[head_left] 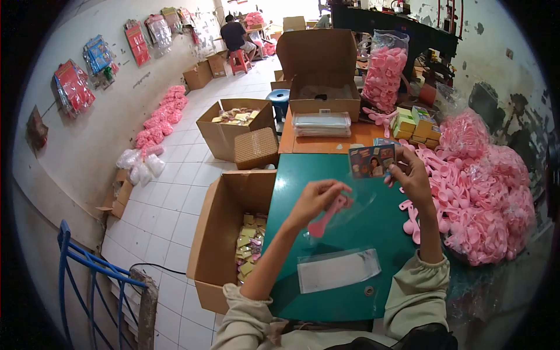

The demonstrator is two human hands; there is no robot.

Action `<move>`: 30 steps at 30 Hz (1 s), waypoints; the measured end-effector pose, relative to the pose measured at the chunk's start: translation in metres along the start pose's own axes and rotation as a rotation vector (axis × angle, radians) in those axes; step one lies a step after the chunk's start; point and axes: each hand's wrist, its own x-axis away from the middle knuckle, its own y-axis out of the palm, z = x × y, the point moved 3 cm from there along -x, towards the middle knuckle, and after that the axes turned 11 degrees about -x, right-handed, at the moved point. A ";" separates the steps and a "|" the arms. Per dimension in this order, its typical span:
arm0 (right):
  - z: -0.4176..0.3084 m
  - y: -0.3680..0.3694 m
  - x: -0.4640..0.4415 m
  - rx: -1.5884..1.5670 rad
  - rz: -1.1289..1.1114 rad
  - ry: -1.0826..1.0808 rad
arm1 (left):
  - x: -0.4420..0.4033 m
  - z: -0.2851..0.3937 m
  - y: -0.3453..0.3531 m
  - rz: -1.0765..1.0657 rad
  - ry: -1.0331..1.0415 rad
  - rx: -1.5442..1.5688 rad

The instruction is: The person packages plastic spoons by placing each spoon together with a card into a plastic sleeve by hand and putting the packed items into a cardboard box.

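Observation:
My left hand (318, 201) is closed on a pink plastic spoon (319, 226), held over the green table top (297, 175). A thin clear film, seemingly a plastic bag, hangs around the spoon and spreads to its right; its edges are hard to make out. In my right hand (410, 175) is a dark printed card (370, 161) with a picture on it, pinched at its right end between thumb and fingers. Below both hands lies a flat pile of clear plastic bags (338, 271). Loose pink spoons (429, 181) are heaped beside my right forearm.
Large bags of pink spoons (490, 192) bulge at the right. Small boxes (417, 122), a stack of clear packets (322, 124) and an open carton (318, 64) stand at the back. Left of the table, a carton (210, 233) holds packed pieces. A person (234, 36) sits far off.

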 end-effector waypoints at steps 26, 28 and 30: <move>-0.021 0.042 0.025 0.802 -0.474 -0.212 | -0.012 0.031 0.014 -0.072 0.129 -0.521; -0.015 0.042 0.026 0.709 -0.494 -0.205 | -0.011 0.029 0.017 -0.019 0.110 -0.679; -0.014 0.039 0.021 0.619 -0.521 -0.145 | -0.012 0.027 0.018 0.014 0.121 -0.775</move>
